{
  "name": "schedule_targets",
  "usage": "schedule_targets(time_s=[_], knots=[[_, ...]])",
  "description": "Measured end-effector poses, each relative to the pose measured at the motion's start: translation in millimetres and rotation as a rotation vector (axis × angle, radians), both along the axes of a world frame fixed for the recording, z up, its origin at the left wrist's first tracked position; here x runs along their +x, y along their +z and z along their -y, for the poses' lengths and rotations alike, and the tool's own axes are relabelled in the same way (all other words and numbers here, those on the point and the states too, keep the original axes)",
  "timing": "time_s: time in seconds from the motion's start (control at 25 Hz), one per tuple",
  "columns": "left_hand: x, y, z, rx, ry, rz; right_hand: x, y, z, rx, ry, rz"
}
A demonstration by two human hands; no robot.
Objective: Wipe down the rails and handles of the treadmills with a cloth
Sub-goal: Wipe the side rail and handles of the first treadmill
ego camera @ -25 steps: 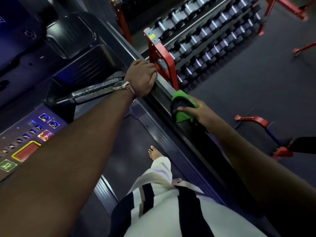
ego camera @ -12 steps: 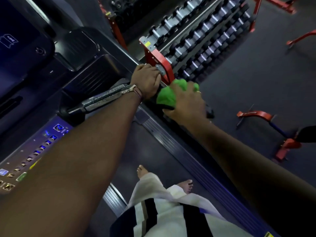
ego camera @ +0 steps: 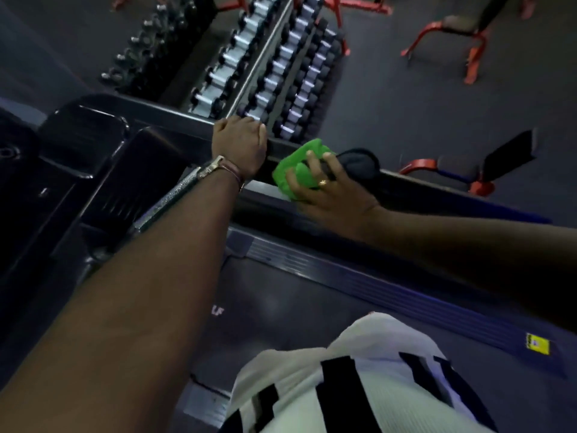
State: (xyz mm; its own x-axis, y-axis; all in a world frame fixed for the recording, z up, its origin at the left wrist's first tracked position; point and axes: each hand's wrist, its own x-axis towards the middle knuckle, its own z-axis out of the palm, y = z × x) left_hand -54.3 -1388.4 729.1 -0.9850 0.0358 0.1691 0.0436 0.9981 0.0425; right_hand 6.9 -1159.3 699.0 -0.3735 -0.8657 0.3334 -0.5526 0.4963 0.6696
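The left hand (ego camera: 239,145) curls over the treadmill's side rail (ego camera: 415,185) near the console, while just beside it the right hand (ego camera: 327,190) grips a bunched green cloth (ego camera: 292,170) (black on one side, apparently) pressed against that same rail.

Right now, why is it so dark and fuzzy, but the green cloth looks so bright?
Head view: the gym is dimly lit, so the black treadmill side rail nearly vanishes, while the bright green cloth under the right hand stands out. Motion blur softens the dumbbell rack. The wide lens bends straight edges. The left hand stays fairly sharp.
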Motion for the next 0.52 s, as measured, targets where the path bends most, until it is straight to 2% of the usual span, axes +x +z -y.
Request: schedule_targets(time_s=[0.12, 0.24, 0.32, 0.44, 0.52], knots=[[8.8, -10.7, 3.4, -0.004, -0.084, -0.094, 11.5, -30.6, 55.4, 0.135, -0.099, -0.081], [14.2, -17.7, 8.6, 0.017, -0.141, -0.149, 8.3, -37.6, 19.9, 0.221, -0.009, -0.145], [16.8, -18.5, 5.2, 0.029, -0.136, -0.151, 11.9, -28.9, -17.1, 0.188, 0.044, -0.122], [18.2, -23.2, 1.5, 0.064, -0.142, -0.176, 8.7, -31.1, -11.7, -0.028, -0.027, -0.201], [17.1, -23.7, 4.1, 0.093, -0.142, -0.197, 12.0, -56.7, 20.0, 0.072, -0.089, -0.211]])
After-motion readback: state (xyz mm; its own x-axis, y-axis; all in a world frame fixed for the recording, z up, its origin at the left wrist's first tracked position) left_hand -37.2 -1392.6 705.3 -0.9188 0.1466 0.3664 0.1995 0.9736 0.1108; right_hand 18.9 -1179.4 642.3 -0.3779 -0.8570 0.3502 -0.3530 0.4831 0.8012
